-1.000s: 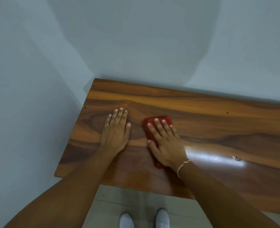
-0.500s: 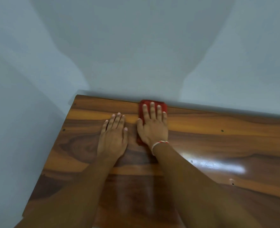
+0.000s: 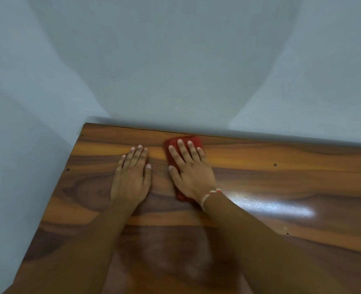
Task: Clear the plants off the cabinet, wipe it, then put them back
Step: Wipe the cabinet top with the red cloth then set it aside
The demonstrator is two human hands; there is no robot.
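Observation:
The glossy wooden cabinet top (image 3: pixel 281 183) fills the lower part of the view. My right hand (image 3: pixel 191 172) lies flat with straight fingers on a red cloth (image 3: pixel 193 141), pressing it against the top near the back edge by the wall. Most of the cloth is hidden under the hand. My left hand (image 3: pixel 131 177) rests flat on the bare wood just left of the cloth, fingers straight and pointing at the wall. No plants are in view.
A pale wall (image 3: pixel 175 60) rises right behind the cabinet, and another pale wall (image 3: pixel 16 166) runs along its left edge. A bright glare patch (image 3: pixel 281 206) lies on the wood to the right of my right wrist.
My right hand pushed the red cloth from the middle of the top to the back edge, and has since drawn it back slightly. My left hand stayed flat in place.

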